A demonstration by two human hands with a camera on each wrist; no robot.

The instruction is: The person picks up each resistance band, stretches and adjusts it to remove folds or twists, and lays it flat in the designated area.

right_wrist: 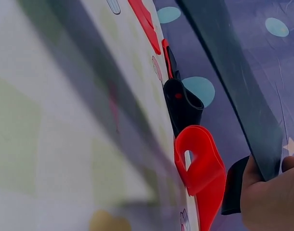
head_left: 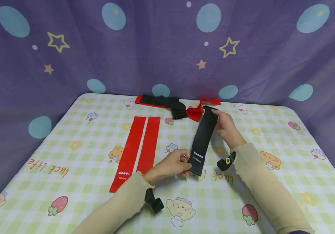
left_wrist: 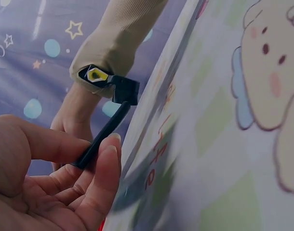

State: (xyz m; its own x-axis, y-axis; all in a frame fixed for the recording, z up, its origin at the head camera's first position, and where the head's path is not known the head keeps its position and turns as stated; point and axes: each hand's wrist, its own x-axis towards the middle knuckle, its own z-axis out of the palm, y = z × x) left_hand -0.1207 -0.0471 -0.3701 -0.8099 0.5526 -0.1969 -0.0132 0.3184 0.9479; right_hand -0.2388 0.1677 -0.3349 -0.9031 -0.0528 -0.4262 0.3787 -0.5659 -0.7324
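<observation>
A black resistance band [head_left: 201, 139] printed "X-Heavy" is stretched out lengthwise above the table between both hands. Its near end is pinched between the thumb and fingers of my left hand [head_left: 173, 162]; the left wrist view shows the band's edge [left_wrist: 101, 137] in that grip. At the far end, my right hand [head_left: 226, 125] pinches the band close to its top corner. In the right wrist view the band [right_wrist: 233, 82] runs up from the right hand [right_wrist: 272, 197], clear of the tabletop. Left of it, two red strips [head_left: 128, 152] lie flat side by side, one marked "Heavy".
Along the table's back edge lie a crumpled black band [head_left: 167, 102] over a red one and a twisted red band [head_left: 196, 112]. A checked cloth with cartoon prints covers the table [head_left: 77, 182]. Behind it hangs a purple curtain [head_left: 161, 52].
</observation>
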